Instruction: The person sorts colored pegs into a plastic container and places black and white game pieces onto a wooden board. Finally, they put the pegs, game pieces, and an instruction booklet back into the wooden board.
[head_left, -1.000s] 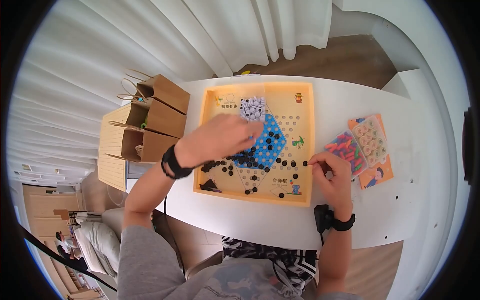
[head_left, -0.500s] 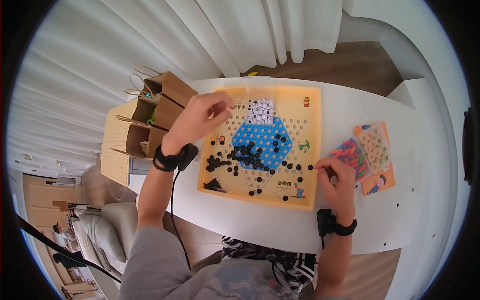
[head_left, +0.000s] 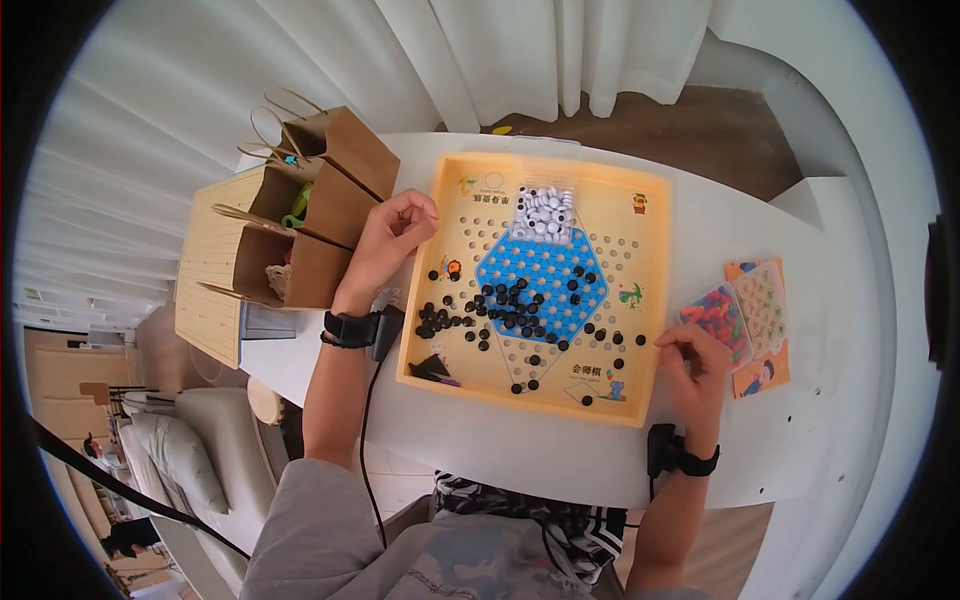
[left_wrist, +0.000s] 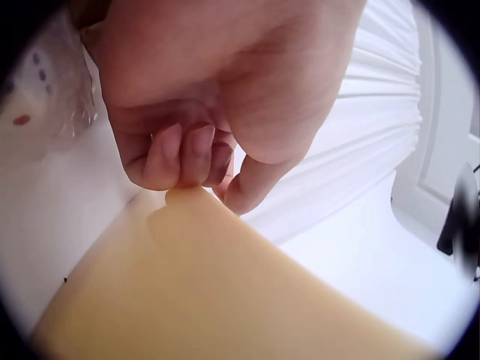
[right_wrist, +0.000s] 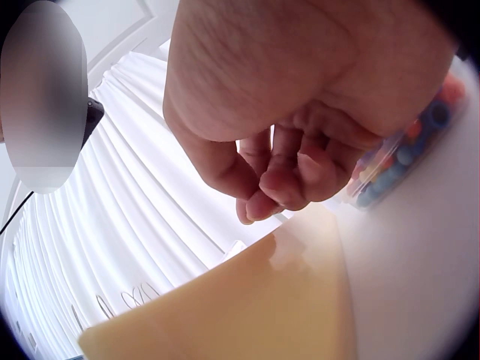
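Observation:
A wooden game board [head_left: 654, 260] with raised yellow rims lies on the white table in the head view. Its blue hexagon [head_left: 570, 320] is dotted with holes. Many black round game pieces [head_left: 515, 318] are scattered over the board's near half, and a clear box of white pieces [head_left: 545, 218] stands at its far side. My left hand [head_left: 388, 240] holds the board's left rim, thumb on one side and curled fingers [left_wrist: 174, 154] on the other. At the right rim my right hand [head_left: 695, 360] does likewise, its fingertips [right_wrist: 283, 187] bent at the edge.
Right of the board, boxes of coloured pegs [head_left: 715, 322] and round cream pieces [head_left: 765, 305] lie on an orange booklet [head_left: 762, 376]. Brown paper bags [head_left: 325, 215] stand left, beside a wooden board [head_left: 210, 270]. A small black item [head_left: 430, 368] lies in the near left corner.
My left hand has swung left and back from above the black pieces, then come to the left rim. The right hand stays at the right rim; the head view has shifted slightly.

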